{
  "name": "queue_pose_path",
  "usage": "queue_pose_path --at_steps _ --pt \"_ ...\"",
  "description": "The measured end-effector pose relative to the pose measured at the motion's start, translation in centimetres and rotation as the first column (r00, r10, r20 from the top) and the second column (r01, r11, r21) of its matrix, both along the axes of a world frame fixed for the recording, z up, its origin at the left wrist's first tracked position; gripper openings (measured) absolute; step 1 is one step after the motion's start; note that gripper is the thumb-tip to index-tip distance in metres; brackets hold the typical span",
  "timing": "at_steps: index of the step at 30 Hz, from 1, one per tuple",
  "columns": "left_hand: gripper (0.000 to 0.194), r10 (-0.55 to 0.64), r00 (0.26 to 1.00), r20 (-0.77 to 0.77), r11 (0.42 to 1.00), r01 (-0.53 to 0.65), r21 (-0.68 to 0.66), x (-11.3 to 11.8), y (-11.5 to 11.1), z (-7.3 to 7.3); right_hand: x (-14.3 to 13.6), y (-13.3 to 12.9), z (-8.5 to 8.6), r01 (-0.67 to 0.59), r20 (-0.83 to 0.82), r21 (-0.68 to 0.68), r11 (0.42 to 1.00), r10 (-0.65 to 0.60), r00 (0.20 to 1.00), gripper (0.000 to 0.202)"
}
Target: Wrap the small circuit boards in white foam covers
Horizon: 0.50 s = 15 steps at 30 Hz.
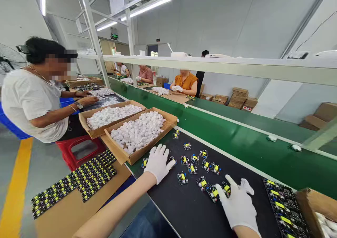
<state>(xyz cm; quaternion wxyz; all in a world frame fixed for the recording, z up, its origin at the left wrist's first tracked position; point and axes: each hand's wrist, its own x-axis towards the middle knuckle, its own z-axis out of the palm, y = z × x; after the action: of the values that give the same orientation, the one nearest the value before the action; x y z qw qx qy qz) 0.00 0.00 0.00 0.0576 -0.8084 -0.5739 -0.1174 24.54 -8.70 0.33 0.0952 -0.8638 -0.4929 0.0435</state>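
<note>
My left hand (157, 163), in a white glove, is over the black work surface beside an open carton tray (171, 120) of small white pieces (139, 129). Its fingers are stretched and apart, with the thumb near a small circuit board (172, 159). My right hand (239, 204), also gloved, has thumb and index finger on either side of a circuit board (225, 188) with a yellow part. Just left of that thumb lies another circuit board (212, 193). Several more loose boards (192, 168) are scattered between my hands.
Joined rows of boards (285, 206) lie at the right by a cardboard box (313, 203). A second carton tray (84, 118) and a panel of boards (79, 176) are at left. Beyond runs a green conveyor belt (223, 136). A co-worker (34, 97) sits at left; others sit across.
</note>
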Motion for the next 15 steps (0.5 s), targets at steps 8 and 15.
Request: queue_pose_path --at_steps 8,15 --pt "0.043 0.133 0.984 0.116 0.989 -0.124 -0.081 -6.2 -2.3 -1.6 1.0 0.2 0.1 0.021 -0.120 -0.063 0.998 -0.029 0.992 0.053" --pt "0.035 0.064 0.967 0.246 0.998 -0.060 -0.025 -7.4 -2.2 -3.6 2.5 0.5 -1.9 -0.075 -0.292 0.137 0.988 0.112 0.950 0.045"
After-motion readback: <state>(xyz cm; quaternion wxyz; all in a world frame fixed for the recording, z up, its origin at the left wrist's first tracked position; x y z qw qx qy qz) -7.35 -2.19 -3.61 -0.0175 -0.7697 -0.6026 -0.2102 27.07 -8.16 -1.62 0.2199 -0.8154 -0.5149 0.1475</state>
